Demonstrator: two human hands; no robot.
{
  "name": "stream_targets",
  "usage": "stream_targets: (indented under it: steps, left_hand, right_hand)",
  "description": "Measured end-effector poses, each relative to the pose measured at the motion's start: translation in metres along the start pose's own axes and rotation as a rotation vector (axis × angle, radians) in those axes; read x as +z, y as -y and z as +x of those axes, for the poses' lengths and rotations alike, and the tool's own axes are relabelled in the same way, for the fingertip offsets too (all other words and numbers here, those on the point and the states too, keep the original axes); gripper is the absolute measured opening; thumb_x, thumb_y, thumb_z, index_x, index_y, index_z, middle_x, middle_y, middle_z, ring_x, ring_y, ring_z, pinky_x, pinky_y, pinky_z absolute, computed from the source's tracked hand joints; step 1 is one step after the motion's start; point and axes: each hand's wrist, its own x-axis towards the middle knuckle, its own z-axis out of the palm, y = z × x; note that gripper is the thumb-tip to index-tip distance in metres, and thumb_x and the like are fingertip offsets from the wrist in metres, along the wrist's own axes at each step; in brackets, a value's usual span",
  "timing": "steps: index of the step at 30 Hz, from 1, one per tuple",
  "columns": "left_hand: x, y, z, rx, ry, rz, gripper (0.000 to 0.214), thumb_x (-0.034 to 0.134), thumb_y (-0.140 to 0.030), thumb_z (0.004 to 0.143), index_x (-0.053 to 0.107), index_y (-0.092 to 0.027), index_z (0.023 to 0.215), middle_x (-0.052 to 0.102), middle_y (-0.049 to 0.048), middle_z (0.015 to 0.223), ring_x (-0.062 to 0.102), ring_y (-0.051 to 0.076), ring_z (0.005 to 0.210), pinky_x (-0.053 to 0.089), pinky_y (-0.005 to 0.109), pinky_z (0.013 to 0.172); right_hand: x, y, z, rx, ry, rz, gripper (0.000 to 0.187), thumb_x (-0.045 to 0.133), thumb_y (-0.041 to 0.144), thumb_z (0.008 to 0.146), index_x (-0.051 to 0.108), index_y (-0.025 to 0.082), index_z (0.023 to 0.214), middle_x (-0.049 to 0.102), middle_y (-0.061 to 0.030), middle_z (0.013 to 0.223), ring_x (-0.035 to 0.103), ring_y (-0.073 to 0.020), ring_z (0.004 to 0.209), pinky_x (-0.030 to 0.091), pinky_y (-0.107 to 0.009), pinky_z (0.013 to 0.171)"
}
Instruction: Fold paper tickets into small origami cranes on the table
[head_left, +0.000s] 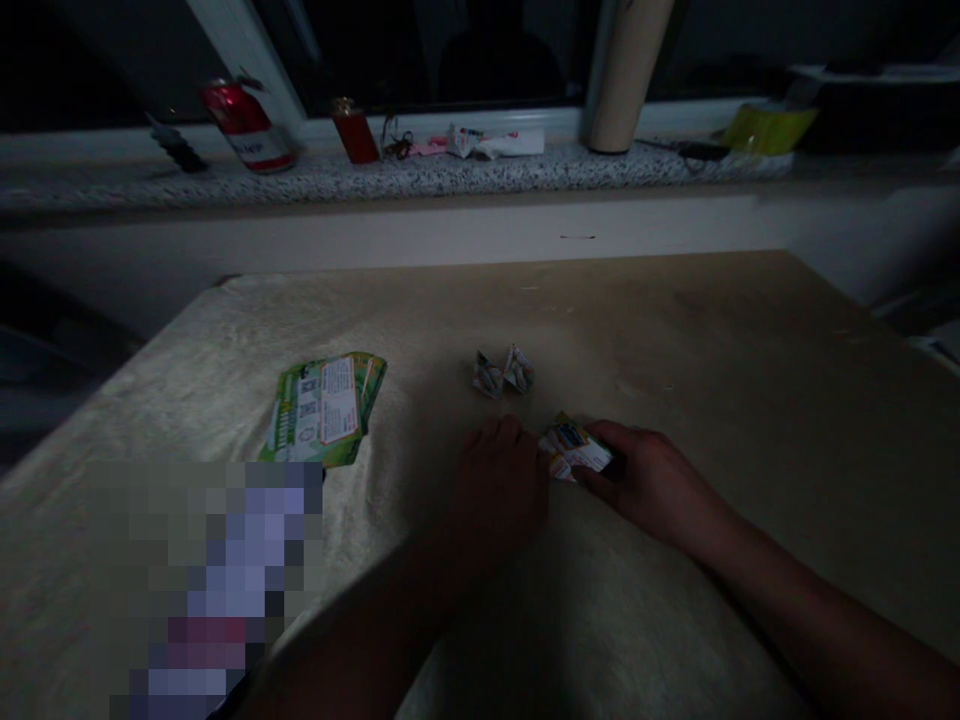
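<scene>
A small folded paper (574,447) with printed white, yellow and dark blue patches lies between my hands, low over the table. My right hand (652,480) grips its right side, thumb at the near edge and fingers at the far edge. My left hand (502,480) is palm down with curled fingers, closed at the paper's left edge; its thumb is hidden. Just beyond my hands, a folded paper piece with pointed corners (502,372) stands on the table. To the left lies a fanned stack of green printed leaflets (322,405).
A pale cloth-like cover lies over the table (750,380). A pixelated patch (240,570) hides the near left. On the speckled windowsill (420,180) stand a red can (247,125), a red bottle (354,130), crumpled wrappers (495,142), a cardboard tube (630,75) and a yellow item (769,128).
</scene>
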Motion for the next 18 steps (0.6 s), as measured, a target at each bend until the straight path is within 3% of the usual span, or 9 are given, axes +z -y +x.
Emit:
stream_targets:
  steps: [8,18]
  left_hand:
    - [-0.0047,-0.0016,0.0023,0.018,0.041,0.033,0.023,0.044,-0.022,0.101,0.066,-0.015,0.098,0.066,0.0131,0.104,0.061,0.029,0.098,0.047,0.045,0.089]
    - [-0.0075,-0.0031,0.0038,0.000,0.087,0.039,0.025,0.044,-0.022,0.101,0.067,-0.014,0.098,0.066,0.0138,0.105,0.062,0.029,0.099,0.048,0.046,0.090]
  right_hand:
    - [-0.0012,0.0030,0.0002,-0.037,0.042,-0.047,0.013,0.062,0.022,0.091,0.073,0.021,0.085,0.073,-0.0023,0.075,0.063,-0.0158,0.059,0.044,-0.026,0.057]
    - [-0.0017,0.0045,0.0007,-0.077,0.036,-0.082,0.013,0.062,0.020,0.090,0.071,0.020,0.081,0.071,-0.0013,0.074,0.062,-0.0149,0.061,0.042,-0.026,0.059]
